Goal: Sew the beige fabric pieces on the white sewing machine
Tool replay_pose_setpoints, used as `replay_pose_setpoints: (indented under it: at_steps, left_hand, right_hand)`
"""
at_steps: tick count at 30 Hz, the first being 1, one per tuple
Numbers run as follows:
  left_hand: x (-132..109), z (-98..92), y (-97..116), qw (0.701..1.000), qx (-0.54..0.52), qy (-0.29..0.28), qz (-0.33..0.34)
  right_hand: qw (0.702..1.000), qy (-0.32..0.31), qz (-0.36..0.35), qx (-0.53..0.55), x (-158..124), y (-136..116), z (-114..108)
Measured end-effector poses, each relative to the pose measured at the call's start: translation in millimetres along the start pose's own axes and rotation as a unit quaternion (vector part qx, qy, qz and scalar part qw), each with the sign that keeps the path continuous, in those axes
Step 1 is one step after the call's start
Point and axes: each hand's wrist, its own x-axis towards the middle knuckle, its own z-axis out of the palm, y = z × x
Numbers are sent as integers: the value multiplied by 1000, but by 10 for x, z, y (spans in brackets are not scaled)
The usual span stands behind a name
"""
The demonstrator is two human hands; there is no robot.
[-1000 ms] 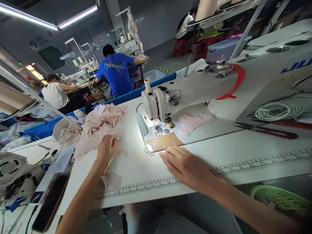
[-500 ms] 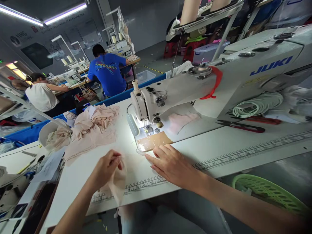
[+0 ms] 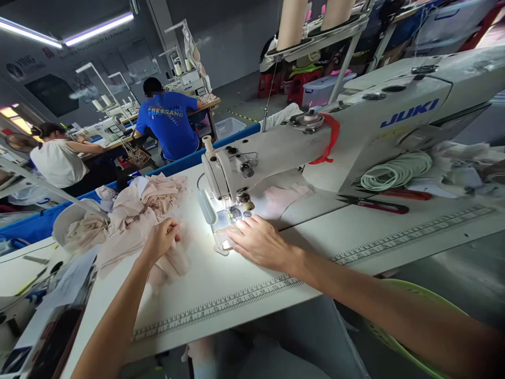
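**Two hands working pale fabric at the sewing machine**

The left hand point(image 3: 160, 239) is closing its fingers around a small piece of pale pink fabric point(image 3: 173, 262), pinching it near the top edge while the rest of the piece is lying crumpled on the white table point(image 3: 244, 287) just beneath and to the right of that hand. Just beyond the left hand, a loose heap of the same pink fabric pieces point(image 3: 148, 202) is spreading across the table, its near edge touching or nearly touching the knuckles; I cannot tell which.

The right hand point(image 3: 258, 243) is lying flat and open, palm down, with its fingers stretched toward the lit needle area point(image 3: 224, 216) of the white sewing machine point(image 3: 335, 137). Its fingertips are resting at the edge of the bright plate just under the machine's head; whether any cloth is lying under them cannot be told. The held fabric piece is sitting to the left of the right hand, near but apart from it.

Behind the right hand, another pink piece point(image 3: 282, 197) is lying under the machine's arm. Farther right of that hand, a pair of scissors point(image 3: 373, 203) and a coil of white cord point(image 3: 396, 171) are resting on the machine bed. A printed ruler strip point(image 3: 355, 252) is running along the table's edge under the right forearm. Well beyond both hands, two other people are sitting at their own machines.
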Motion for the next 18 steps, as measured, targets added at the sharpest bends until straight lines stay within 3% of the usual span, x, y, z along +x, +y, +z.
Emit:
replay_pose_setpoints:
  at_steps: [3,7,9,12,18]
  left_hand:
    - [-69,66,279,997,-32,-70,27]
    - [-114,414,691,980,-92,-162,70]
    - [-74,609,786,978,-122,-156,62]
    - [1,802,768,982,-135,-122,51]
    - [37,872,633,989,-89,-91,74]
  right_hand:
    - [1000,1,-2,5,20,53,27]
    - [1000,16,6,22,3,87,70]
    - [1000,10,4,22,-11,105,94]
    - [1000,2,-4,29,-25,141,120]
    - [997,9,23,73,-34,167,97]
